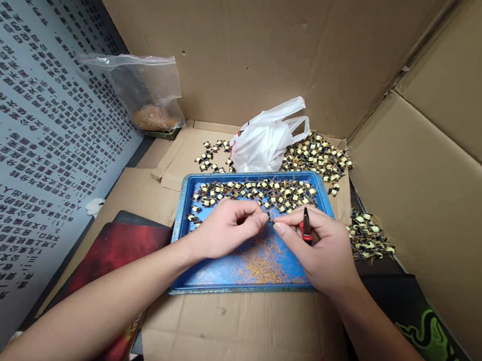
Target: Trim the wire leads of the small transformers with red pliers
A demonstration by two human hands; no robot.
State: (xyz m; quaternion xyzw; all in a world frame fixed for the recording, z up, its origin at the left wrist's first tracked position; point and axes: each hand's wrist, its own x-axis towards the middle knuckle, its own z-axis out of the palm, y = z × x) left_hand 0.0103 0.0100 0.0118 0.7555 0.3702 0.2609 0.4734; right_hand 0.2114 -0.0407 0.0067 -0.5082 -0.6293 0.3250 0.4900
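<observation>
Over the blue tray (203, 288), my two hands meet at the fingertips. My left hand (233, 226) is closed in a pinch on a small wire-wound coil (269, 219), mostly hidden by the fingers. Tucked in my closed right hand (323, 245) are red-handled cutters (306, 226), their dark tip pointing up past the fingers. The right thumb and forefinger also pinch close to the coil. Many yellow-and-black coils (253, 190) with thin copper leads lie along the tray's far side. Short copper wire clippings (266, 263) are heaped near its front.
A white plastic bag (264, 141) stands behind the tray, beside a pile of coils (320, 157). More coils (368, 237) lie at the right. A clear zip bag (157, 97) holds copper-coloured scraps at the back left. Cardboard walls (257, 34) enclose the back and right.
</observation>
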